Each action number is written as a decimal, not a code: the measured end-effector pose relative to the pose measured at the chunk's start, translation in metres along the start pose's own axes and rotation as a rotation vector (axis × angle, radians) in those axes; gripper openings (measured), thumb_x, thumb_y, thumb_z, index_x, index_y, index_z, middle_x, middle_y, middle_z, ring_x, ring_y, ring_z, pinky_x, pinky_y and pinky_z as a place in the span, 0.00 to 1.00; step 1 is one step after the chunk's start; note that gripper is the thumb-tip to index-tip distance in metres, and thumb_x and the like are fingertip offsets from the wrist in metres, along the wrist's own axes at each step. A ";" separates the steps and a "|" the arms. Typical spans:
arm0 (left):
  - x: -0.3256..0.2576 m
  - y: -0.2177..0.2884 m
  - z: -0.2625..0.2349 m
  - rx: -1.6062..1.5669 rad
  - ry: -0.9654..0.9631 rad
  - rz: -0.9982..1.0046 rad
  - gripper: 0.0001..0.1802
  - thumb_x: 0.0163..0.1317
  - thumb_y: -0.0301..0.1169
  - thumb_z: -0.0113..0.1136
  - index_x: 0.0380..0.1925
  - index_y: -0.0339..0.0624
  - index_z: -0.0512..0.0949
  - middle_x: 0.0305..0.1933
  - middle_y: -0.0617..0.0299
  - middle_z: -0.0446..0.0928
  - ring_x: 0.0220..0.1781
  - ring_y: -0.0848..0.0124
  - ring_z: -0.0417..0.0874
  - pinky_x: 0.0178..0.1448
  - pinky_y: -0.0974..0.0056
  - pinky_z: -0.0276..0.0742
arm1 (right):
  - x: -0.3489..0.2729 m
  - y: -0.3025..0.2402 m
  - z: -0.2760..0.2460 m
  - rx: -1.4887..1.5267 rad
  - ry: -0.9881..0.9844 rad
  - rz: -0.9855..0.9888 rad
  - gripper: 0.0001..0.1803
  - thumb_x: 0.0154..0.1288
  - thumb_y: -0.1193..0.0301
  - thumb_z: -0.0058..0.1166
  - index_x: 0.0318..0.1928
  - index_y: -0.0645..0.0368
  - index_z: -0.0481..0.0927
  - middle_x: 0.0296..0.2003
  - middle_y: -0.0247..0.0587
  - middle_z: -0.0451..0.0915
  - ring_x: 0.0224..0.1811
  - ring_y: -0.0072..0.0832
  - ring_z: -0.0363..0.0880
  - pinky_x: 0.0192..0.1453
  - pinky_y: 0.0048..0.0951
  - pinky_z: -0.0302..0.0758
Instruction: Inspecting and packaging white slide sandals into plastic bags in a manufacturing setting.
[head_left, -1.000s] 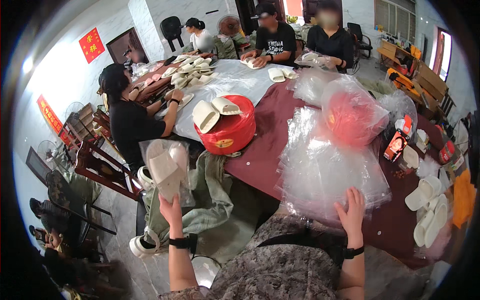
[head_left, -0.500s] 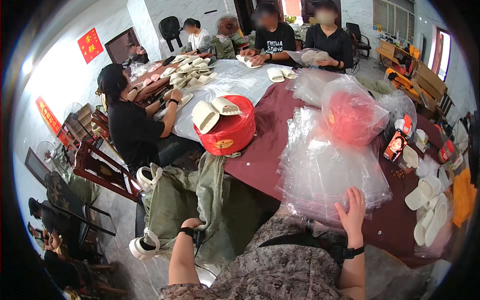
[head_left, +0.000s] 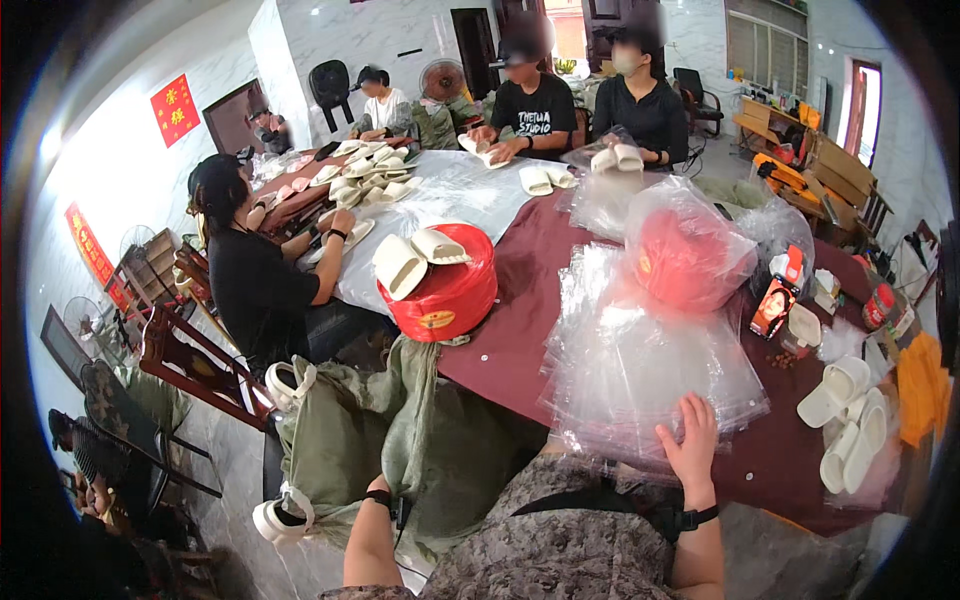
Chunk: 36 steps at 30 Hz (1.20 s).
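My left forearm [head_left: 368, 540] reaches down to the mouth of an olive green sack [head_left: 350, 440] at the table's edge. A black band sits on the wrist, and the hand itself is hidden in the sack's folds. My right hand [head_left: 690, 440] lies flat with fingers spread on the near edge of a stack of clear plastic bags [head_left: 640, 370] on the dark red table [head_left: 510, 330]. White slippers [head_left: 285, 385] hang at the sack's rim.
A red tub [head_left: 445, 295] with two white slippers on top stands past the sack. A red object wrapped in plastic [head_left: 685, 250] sits behind the bags. Loose white slippers [head_left: 845, 410] lie at right. Several seated people work around the table; a wooden chair [head_left: 190, 360] is at left.
My left hand held up a clear bag with white slippers a second ago, then dropped to the green sack; the bag is out of sight. My right hand stayed on the bags.
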<state>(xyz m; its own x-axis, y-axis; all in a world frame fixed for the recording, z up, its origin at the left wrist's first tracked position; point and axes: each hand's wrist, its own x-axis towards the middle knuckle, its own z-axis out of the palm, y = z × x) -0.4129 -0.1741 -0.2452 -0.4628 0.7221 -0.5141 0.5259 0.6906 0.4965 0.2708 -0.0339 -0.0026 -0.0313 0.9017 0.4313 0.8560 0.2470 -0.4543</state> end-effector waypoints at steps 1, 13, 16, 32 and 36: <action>0.001 0.006 -0.007 -0.237 0.035 -0.017 0.23 0.65 0.45 0.59 0.51 0.40 0.84 0.54 0.45 0.84 0.59 0.50 0.83 0.63 0.49 0.75 | 0.001 -0.001 0.000 0.012 -0.001 -0.001 0.37 0.61 0.55 0.66 0.65 0.64 0.73 0.70 0.52 0.68 0.75 0.55 0.59 0.77 0.54 0.56; -0.053 0.309 -0.184 0.097 0.960 0.698 0.32 0.57 0.44 0.72 0.58 0.40 0.75 0.60 0.42 0.76 0.62 0.45 0.76 0.65 0.48 0.74 | -0.003 0.002 -0.001 0.003 0.026 -0.013 0.37 0.58 0.58 0.68 0.64 0.65 0.74 0.68 0.54 0.69 0.73 0.53 0.61 0.77 0.53 0.57; -0.056 0.395 -0.217 0.088 1.033 0.815 0.39 0.60 0.49 0.69 0.65 0.38 0.70 0.70 0.35 0.67 0.72 0.40 0.66 0.75 0.46 0.63 | -0.004 0.002 -0.001 -0.009 0.015 0.003 0.37 0.58 0.58 0.68 0.64 0.66 0.73 0.68 0.53 0.69 0.73 0.54 0.60 0.77 0.54 0.57; -0.019 0.518 -0.211 0.392 0.588 0.595 0.42 0.59 0.64 0.60 0.62 0.42 0.77 0.51 0.44 0.85 0.55 0.50 0.85 0.60 0.52 0.78 | -0.005 0.001 -0.001 0.007 -0.012 0.032 0.38 0.57 0.56 0.67 0.63 0.66 0.74 0.68 0.55 0.68 0.74 0.56 0.58 0.76 0.57 0.55; -0.015 0.512 -0.201 0.328 0.602 0.580 0.32 0.59 0.61 0.61 0.48 0.45 0.87 0.47 0.47 0.87 0.53 0.53 0.87 0.59 0.53 0.79 | -0.003 -0.001 -0.001 0.014 -0.016 0.041 0.37 0.58 0.56 0.67 0.63 0.65 0.74 0.69 0.54 0.68 0.75 0.55 0.58 0.76 0.57 0.55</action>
<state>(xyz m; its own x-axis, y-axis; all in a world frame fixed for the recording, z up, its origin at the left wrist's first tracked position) -0.2801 0.1762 0.1574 -0.3078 0.9168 0.2546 0.9282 0.2306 0.2919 0.2712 -0.0372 -0.0026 -0.0049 0.9166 0.3998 0.8491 0.2150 -0.4824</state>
